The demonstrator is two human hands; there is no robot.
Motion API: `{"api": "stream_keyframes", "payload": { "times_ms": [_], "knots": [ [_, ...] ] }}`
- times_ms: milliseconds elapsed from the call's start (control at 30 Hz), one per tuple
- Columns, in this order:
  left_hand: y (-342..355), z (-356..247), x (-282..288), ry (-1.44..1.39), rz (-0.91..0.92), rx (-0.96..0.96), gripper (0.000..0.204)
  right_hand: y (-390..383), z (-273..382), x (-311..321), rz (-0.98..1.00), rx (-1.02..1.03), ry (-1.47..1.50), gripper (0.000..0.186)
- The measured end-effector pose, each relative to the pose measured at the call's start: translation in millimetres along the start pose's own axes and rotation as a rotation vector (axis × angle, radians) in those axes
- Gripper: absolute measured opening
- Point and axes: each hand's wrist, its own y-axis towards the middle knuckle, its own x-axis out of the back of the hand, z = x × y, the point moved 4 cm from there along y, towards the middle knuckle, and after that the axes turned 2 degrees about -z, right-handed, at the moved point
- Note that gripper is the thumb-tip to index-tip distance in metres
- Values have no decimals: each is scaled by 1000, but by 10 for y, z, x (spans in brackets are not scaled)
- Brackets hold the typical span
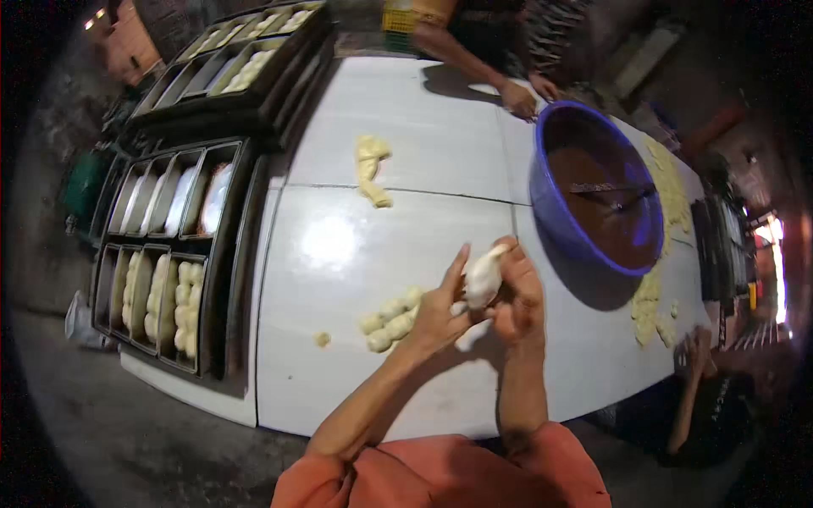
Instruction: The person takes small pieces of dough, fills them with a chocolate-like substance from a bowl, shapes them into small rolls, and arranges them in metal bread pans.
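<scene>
A pale ball of dough is held up off the white table between my two hands, a short tail of dough sticking out at its upper right. My left hand closes on its left side, with the thumb up. On the other side, my right hand has its fingers curled around the ball and its tail. Just left of my left hand, several shaped dough balls sit together in rows. A small scrap of dough lies farther left. Beyond my hands is a loose, uneven dough strip.
A purple tub of brown filling with a utensil stands at the right. Dough pieces line the right edge. Left are loaf tins, some with dough, and stacked tins. Co-workers' hands show at the far side and right.
</scene>
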Motion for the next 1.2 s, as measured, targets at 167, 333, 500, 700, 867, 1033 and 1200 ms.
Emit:
{"api": "stream_keyframes", "payload": {
  "times_ms": [167, 333, 500, 700, 867, 1033, 1200],
  "knots": [
    [-193, -46, 252, -93, 128, 497, 58, 257, 1473, 721, -414, 482, -843, 22],
    [-127, -121, 530, -60, 24, 574, 41, 798, 1993, 1852, -451, 187, -1435, 16],
    [-167, -140, 502, 45, 192, 572, 40, 1102, 1722, 2565, -107, -335, -1671, 38],
    [-244, 7, 468, 7, 251, 537, 41, 846, 1815, 1624, -176, -166, -785, 11],
    [-3, -70, 249, -218, 228, 592, 42, 701, 1668, 1107, -144, 123, -428, 11],
    [245, -53, -87, -625, 50, 583, 57, 552, 700, 472, -83, 59, -259, 15],
    [100, -102, 179, -905, -156, 656, 46, 419, -136, 149, -46, -50, -181, 19]
  ]
}}
